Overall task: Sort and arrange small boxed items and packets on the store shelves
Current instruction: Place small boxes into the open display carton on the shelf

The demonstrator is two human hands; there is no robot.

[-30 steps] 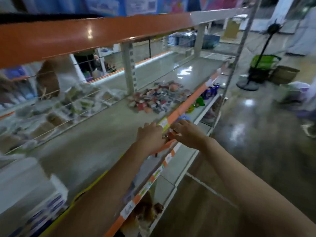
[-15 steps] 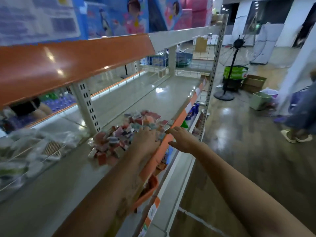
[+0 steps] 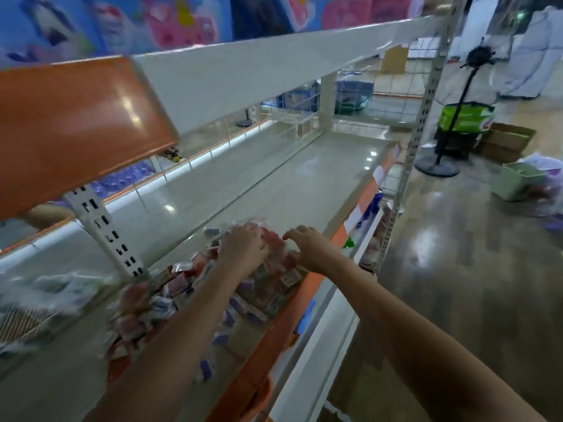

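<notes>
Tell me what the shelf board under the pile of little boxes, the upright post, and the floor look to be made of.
Shelf board: probably painted metal, pale grey and glossy, mirroring ceiling lights. Upright post: likely white-painted steel, punched with rows of slots. Floor: seemingly polished concrete or tile, brownish, with bright reflections. Small boxes: apparently printed card, too blurred for certainty.

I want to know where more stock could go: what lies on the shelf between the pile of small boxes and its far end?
In the head view, the shelf beyond the pile of small boxes is bare to its far end.
</notes>
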